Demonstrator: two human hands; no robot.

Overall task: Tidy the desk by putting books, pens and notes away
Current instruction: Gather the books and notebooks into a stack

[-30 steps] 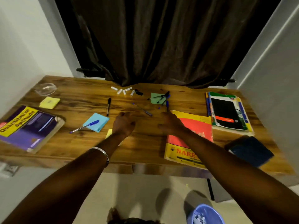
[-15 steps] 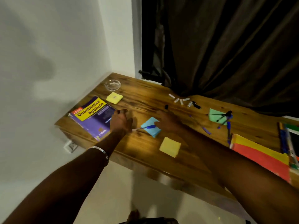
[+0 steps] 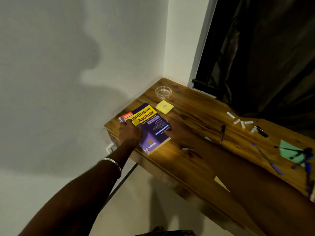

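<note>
Both hands now reach the thick purple and yellow paperback book (image 3: pixel 146 128) at the desk's far left corner. The left hand (image 3: pixel 130 132), earlier on bare wood beside it, lies flat on its cover; the right hand (image 3: pixel 179 132), earlier near the blue sticky note, sits at its right edge.

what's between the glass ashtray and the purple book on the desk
In the head view, a yellow sticky note pad lies between the glass ashtray and the purple book.
</note>
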